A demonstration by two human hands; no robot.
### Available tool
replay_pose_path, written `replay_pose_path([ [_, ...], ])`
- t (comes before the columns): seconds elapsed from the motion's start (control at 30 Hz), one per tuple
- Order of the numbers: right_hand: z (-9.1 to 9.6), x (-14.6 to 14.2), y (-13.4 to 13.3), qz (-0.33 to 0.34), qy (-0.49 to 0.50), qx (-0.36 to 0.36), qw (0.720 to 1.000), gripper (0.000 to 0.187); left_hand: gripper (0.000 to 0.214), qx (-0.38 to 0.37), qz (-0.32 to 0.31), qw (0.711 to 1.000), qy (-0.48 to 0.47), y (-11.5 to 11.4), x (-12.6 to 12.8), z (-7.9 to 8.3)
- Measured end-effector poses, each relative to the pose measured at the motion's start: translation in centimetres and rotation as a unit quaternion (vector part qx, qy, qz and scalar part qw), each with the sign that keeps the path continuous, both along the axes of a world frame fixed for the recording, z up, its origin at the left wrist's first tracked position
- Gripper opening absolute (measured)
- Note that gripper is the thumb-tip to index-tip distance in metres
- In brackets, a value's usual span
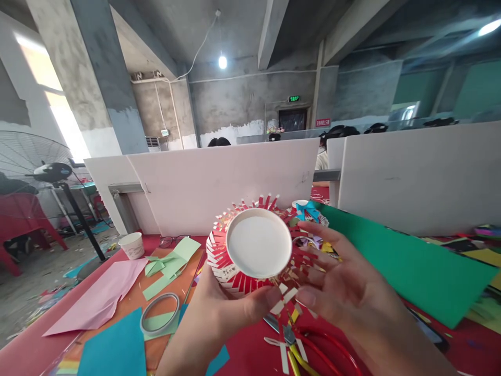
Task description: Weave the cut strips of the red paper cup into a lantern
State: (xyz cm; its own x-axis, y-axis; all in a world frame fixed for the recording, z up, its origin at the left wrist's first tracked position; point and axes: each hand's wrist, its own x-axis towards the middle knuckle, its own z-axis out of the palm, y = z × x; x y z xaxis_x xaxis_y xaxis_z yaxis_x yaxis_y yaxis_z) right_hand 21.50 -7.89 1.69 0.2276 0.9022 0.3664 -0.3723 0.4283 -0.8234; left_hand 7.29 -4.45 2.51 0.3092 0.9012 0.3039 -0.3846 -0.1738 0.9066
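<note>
In the middle of the frame we see a paper cup [259,244], its round, plain white end facing us and its side cut into narrow red-and-white strips [213,256] that fan out around it. Our left hand [230,313] grasps it from the lower left. Our right hand [348,292] is at its right side, fingers curled and apart; the strips blur there, so we cannot tell whether it pinches any. It partly hides a bundle with a blue bow [307,210]. The bottom edge cuts off yellow handles [295,363].
</note>
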Motion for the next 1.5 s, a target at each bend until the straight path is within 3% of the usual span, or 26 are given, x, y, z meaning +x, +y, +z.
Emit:
replay_pose_path([
  [0.17,0.6,-0.8,-0.1,0.009,0.008,-0.017,1.000,0.060,0.068,-0.001,0.035,0.999,0.009,0.1,0.1,0.0],
  [0.37,0.5,-0.1,-0.3,0.033,0.012,-0.019,0.999,0.049,0.055,0.002,-0.015,1.000,0.004,0.3,0.3,-0.2],
  [0.57,-0.3,1.6,-0.2,0.070,-0.069,0.028,0.995,0.042,0.057,0.062,0.068,0.995,0.043,0.3,0.4,0.3],
  [0.77,-0.2,1.6,0.0,0.017,-0.114,0.042,0.992,0.038,0.053,0.068,0.071,0.994,0.037,0.4,0.3,0.3],
  [0.9,-0.5,1.0,-0.1,-0.052,-0.157,0.061,0.984,0.040,0.044,0.039,0.038,0.999,0.001,0.4,0.4,0.3],
  [1.07,-0.1,-0.5,-0.6,-0.150,-0.099,-0.030,0.983,0.049,0.012,-0.008,-0.012,1.000,-0.001,0.4,0.3,0.2],
  [1.2,0.5,-1.4,-0.9,-0.179,-0.068,-0.071,0.979,0.053,0.009,-0.039,-0.059,0.997,0.008,0.4,0.0,0.1],
  [1.5,0.2,-1.8,-1.1,-0.194,-0.077,-0.079,0.975,0.054,0.007,-0.033,0.012,0.999,-0.012,-0.3,0.4,0.0],
])
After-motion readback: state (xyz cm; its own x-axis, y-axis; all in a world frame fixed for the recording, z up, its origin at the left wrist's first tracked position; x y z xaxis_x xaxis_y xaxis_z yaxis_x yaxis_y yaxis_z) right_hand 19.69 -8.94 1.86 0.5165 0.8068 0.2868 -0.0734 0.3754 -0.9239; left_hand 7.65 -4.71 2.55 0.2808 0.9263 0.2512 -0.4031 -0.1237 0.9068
